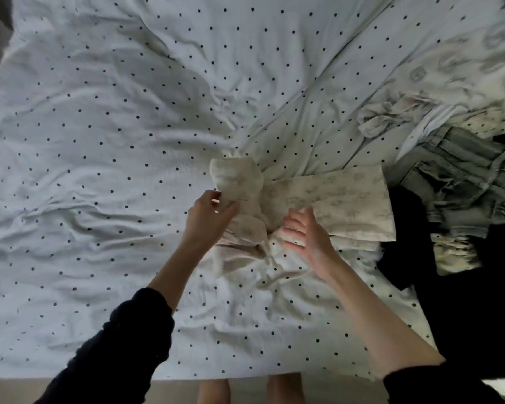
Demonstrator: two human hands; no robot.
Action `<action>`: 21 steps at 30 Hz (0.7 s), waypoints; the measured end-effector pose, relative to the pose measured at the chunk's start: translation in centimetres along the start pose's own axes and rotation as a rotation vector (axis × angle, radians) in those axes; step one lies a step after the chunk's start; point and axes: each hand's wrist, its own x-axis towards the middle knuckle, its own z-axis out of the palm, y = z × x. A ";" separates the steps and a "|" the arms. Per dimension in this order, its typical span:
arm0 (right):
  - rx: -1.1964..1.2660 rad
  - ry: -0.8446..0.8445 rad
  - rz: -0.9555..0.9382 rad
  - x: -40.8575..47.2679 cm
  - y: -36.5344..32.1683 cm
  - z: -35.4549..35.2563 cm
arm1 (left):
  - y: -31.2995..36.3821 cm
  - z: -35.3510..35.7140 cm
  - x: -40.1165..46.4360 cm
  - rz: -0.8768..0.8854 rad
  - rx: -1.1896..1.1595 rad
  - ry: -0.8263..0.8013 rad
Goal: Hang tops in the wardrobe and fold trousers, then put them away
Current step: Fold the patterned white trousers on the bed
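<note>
A cream garment with a faint grey print [341, 199] lies crumpled on the bed, one flat leg or sleeve stretching to the right. My left hand [209, 215] pinches a bunched fold of it at its left end and lifts that part slightly. My right hand [306, 236] hovers with fingers spread over the middle of the garment, just touching or barely above the cloth. Whether the garment is a top or trousers cannot be told.
The bed is covered by a white sheet with dark dots [114, 141]. At the right lies a pile of clothes: grey-green denim [461, 182], a black garment [467, 301] and pale printed fabric [449, 71]. The bed's near edge runs along the bottom, with my feet [285, 389] below.
</note>
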 end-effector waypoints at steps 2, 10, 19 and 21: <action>0.004 0.099 -0.047 -0.9 -1.6 -2.3 | 3.3 1.9 -0.7 0.057 -0.118 -0.243; -0.629 0.371 -0.320 -1.1 -3.7 -7.7 | 2.6 6.4 1.5 -0.024 -0.023 -0.246; -1.227 0.092 -0.377 2.7 0.2 -7.3 | -1.8 11.7 4.6 -0.441 -0.343 -0.338; -1.248 0.065 -0.352 2.6 0.4 -7.8 | -1.2 12.8 4.8 -0.359 -0.310 -0.321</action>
